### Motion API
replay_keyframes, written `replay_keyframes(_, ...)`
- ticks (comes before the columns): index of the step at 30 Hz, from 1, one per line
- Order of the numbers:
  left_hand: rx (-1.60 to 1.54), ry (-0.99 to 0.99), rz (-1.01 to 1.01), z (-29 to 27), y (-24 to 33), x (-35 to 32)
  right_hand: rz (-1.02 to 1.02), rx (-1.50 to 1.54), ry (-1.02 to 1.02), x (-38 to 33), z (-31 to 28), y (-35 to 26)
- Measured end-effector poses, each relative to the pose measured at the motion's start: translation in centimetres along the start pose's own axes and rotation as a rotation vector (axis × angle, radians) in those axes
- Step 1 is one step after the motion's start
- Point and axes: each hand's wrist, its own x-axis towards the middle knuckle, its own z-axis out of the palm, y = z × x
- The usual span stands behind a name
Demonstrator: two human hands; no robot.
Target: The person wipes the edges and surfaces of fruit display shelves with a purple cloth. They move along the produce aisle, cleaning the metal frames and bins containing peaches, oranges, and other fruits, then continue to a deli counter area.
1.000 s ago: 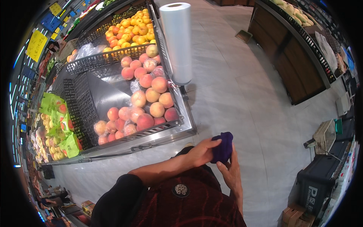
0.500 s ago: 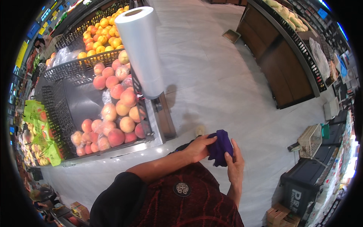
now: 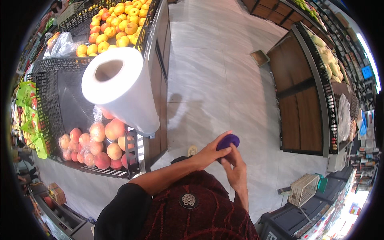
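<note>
A purple cloth-like piece [image 3: 229,141], bunched into a small rounded shape, is held between my two hands in front of my body. My left hand [image 3: 211,155] grips it from the left, thumb across its lower edge. From below and right, my right hand [image 3: 236,171] has its fingers bent up against it, the fingertips at its near edge. Whether anything is inside the purple piece I cannot tell.
To my left, a large roll of clear plastic bags [image 3: 130,92] stands at the corner of a bin of peaches [image 3: 96,144]. Beyond lie yellow-orange fruits [image 3: 120,24]. A wooden display stand [image 3: 302,96] is on the right, a wire basket [image 3: 304,190] nearer.
The purple cloth has gone from a loose, wide bunch to a smaller, rounder shape, and my hands have come closer together. The view has shifted, bringing the bag roll nearer.
</note>
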Motion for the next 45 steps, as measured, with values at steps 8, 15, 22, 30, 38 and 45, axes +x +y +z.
replay_keyframes(8,-0.575,0.459,0.372,-7.3,1.2,2.4,0.032,0.058,-0.201,8.8,-1.9,-0.1)
replay_keyframes(15,-0.631,0.906,0.839,-11.1,4.5,4.2,-0.029,-0.011,-0.424,17.3,-3.8,0.5)
replay_keyframes(22,0.591,1.879,0.969,-14.7,7.7,6.3,-0.087,-0.190,-0.507,27.5,-8.7,2.0)
replay_keyframes(30,1.518,2.351,0.299,-23.4,6.6,5.5,-0.184,-0.436,-0.694,40.2,-13.1,2.7)
replay_keyframes(38,1.525,2.140,0.290,-26.8,9.9,9.8,-0.093,-0.463,-0.856,46.7,-11.6,4.0)
replay_keyframes(45,1.500,1.957,0.364,-32.4,19.1,14.6,-0.210,-0.500,-1.012,51.6,-7.5,1.8)
